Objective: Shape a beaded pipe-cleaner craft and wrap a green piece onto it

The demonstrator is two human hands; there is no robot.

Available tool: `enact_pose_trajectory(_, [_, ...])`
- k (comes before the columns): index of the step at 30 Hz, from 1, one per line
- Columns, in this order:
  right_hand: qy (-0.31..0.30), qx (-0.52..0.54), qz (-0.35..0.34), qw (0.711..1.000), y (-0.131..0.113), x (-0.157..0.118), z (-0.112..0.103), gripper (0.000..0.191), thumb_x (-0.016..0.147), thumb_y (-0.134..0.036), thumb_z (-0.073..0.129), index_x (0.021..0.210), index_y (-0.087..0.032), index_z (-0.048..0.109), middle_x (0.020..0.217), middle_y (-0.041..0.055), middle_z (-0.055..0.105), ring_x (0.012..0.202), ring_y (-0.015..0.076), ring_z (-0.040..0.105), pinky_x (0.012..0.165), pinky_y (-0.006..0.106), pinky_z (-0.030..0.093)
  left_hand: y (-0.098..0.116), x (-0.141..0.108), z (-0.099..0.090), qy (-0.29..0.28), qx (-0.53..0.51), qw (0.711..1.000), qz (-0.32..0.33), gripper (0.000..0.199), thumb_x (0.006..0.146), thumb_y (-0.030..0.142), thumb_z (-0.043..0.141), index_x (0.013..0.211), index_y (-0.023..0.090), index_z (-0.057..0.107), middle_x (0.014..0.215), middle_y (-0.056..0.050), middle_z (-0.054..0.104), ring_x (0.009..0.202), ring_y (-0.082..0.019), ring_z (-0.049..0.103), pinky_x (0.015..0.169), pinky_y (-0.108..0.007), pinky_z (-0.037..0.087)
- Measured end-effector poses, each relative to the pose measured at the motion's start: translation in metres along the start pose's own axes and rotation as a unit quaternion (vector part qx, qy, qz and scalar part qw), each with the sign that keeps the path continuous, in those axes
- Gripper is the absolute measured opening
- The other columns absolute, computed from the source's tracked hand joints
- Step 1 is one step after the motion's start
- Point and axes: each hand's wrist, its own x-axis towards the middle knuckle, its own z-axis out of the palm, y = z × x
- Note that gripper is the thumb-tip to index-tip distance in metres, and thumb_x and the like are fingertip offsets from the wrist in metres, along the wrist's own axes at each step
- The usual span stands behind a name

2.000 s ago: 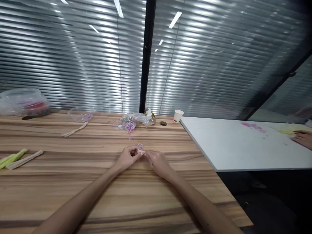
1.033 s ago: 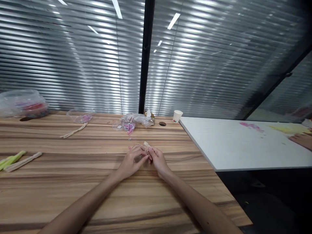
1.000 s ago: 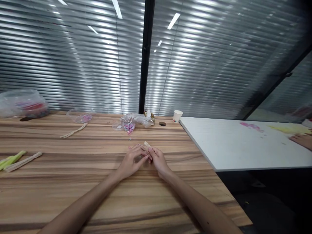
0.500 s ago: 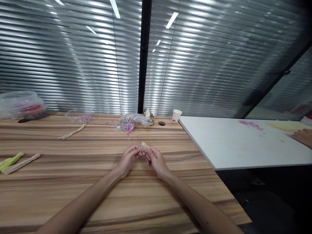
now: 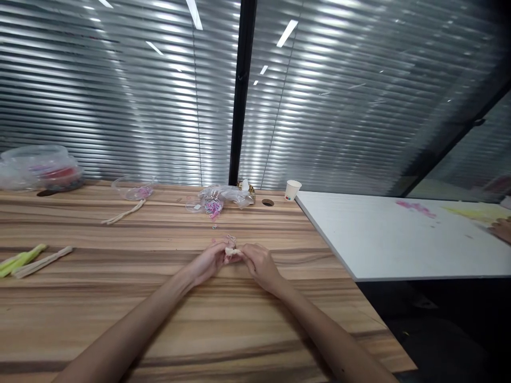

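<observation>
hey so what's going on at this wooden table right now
A person's left hand and right hand hold a small cream-coloured piece between them, above the wooden table. Beyond them, pink and purple bits lie by a clear plastic bag. Off to the right, another person's hand is at a white table.

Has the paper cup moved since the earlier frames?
No. The paper cup keeps its place just right of the round hole in the wooden table; the whole view shifts slightly, both together.
</observation>
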Motion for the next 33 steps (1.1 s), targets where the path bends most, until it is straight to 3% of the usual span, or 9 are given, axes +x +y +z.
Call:
enact_pose_trajectory(5, [-0.042, -0.075, -0.076, 0.993, 0.007, 0.004, -0.014, 0.028, 0.093, -0.019, 0.031, 0.085, -0.016, 0.058, 0.075, 0.0053, 0.06, 0.071, 0.0157, 0.049, 0.066, 0.026, 0.036, -0.005, 0.001, -0.004, 0.005, 0.037, 0.999, -0.026, 0.008, 0.068, 0.019, 0.063, 0.069, 0.012, 0.06, 0.072, -0.002, 0.057, 0.071, -0.012, 0.053, 0.079, -0.032, 0.046])
enact_pose_trajectory(10, [-0.097, -0.135, -0.091, 0.982, 0.012, 0.004, -0.02, 0.019, 0.091, -0.017, 0.039, 0.091, -0.017, 0.058, 0.078, 0.0046, 0.06, 0.077, 0.0169, 0.045, 0.069, 0.026, 0.034, -0.004, 0.0, -0.008, 0.003, 0.161, 0.987, -0.005, 0.018, 0.071, 0.031, 0.062, 0.068, 0.014, 0.057, 0.072, 0.0, 0.056, 0.068, -0.011, 0.051, 0.072, -0.026, 0.045])
enact_pose_trajectory(17, [-0.144, -0.231, -0.06, 0.96, 0.01, 0.004, -0.023, 0.012, 0.087, -0.017, 0.048, 0.09, -0.021, 0.059, 0.082, 0.0033, 0.063, 0.081, 0.0192, 0.044, 0.073, 0.031, 0.031, 0.0, 0.004, -0.009, 0.013, 0.424, 0.904, 0.056, 0.028, 0.078, 0.041, 0.05, 0.073, 0.014, 0.053, 0.07, 0.0, 0.051, 0.059, -0.01, 0.047, 0.054, -0.021, 0.038])
enact_pose_trajectory(19, [-0.153, -0.245, -0.049, 0.956, 0.009, 0.004, -0.023, 0.014, 0.087, -0.017, 0.048, 0.092, -0.022, 0.06, 0.083, 0.0041, 0.064, 0.082, 0.0198, 0.044, 0.075, 0.032, 0.03, -0.001, 0.004, -0.01, 0.02, 0.484, 0.871, 0.087, 0.026, 0.082, 0.038, 0.045, 0.075, 0.014, 0.052, 0.071, -0.001, 0.052, 0.058, -0.01, 0.046, 0.054, -0.022, 0.038])
enact_pose_trajectory(21, [-0.162, -0.252, -0.038, 0.953, 0.007, 0.005, -0.023, 0.016, 0.087, -0.017, 0.047, 0.095, -0.023, 0.06, 0.084, 0.0045, 0.064, 0.083, 0.0203, 0.045, 0.076, 0.033, 0.03, -0.002, 0.003, -0.009, 0.031, 0.557, 0.819, 0.136, 0.023, 0.084, 0.034, 0.042, 0.074, 0.014, 0.052, 0.073, -0.002, 0.053, 0.06, -0.012, 0.047, 0.056, -0.023, 0.038])
enact_pose_trajectory(26, [-0.168, -0.245, -0.006, 0.955, 0.0, 0.004, -0.02, 0.016, 0.089, -0.019, 0.044, 0.092, -0.022, 0.06, 0.079, 0.0043, 0.064, 0.083, 0.0201, 0.047, 0.079, 0.033, 0.03, -0.002, -0.002, -0.006, 0.035, 0.736, 0.638, 0.225, 0.017, 0.086, 0.021, 0.035, 0.079, 0.016, 0.05, 0.085, -0.005, 0.055, 0.078, -0.017, 0.051, 0.068, -0.029, 0.039])
enact_pose_trajectory(28, [-0.163, -0.233, 0.015, 0.959, -0.003, 0.003, -0.017, 0.019, 0.09, -0.021, 0.041, 0.088, -0.021, 0.06, 0.077, 0.0044, 0.064, 0.081, 0.0188, 0.049, 0.081, 0.033, 0.03, -0.002, -0.004, -0.004, 0.026, 0.777, 0.583, 0.235, 0.018, 0.087, 0.018, 0.032, 0.082, 0.016, 0.049, 0.087, -0.006, 0.055, 0.081, -0.018, 0.052, 0.07, -0.029, 0.04])
enact_pose_trajectory(30, [-0.156, -0.222, 0.034, 0.962, -0.006, 0.002, -0.013, 0.024, 0.092, -0.023, 0.037, 0.087, -0.019, 0.06, 0.076, 0.0051, 0.063, 0.078, 0.0173, 0.051, 0.083, 0.032, 0.03, -0.001, -0.006, -0.003, 0.027, 0.798, 0.551, 0.24, 0.019, 0.088, 0.017, 0.031, 0.084, 0.016, 0.049, 0.087, -0.007, 0.055, 0.08, -0.018, 0.052, 0.07, -0.029, 0.04])
enact_pose_trajectory(33, [-0.146, -0.211, 0.051, 0.965, -0.007, 0.001, -0.008, 0.028, 0.093, -0.024, 0.034, 0.086, -0.017, 0.06, 0.075, 0.0066, 0.063, 0.076, 0.0164, 0.053, 0.083, 0.031, 0.031, 0.0, -0.007, -0.002, 0.037, 0.807, 0.537, 0.241, 0.02, 0.089, 0.017, 0.03, 0.085, 0.016, 0.05, 0.087, -0.007, 0.056, 0.08, -0.019, 0.052, 0.07, -0.029, 0.041])
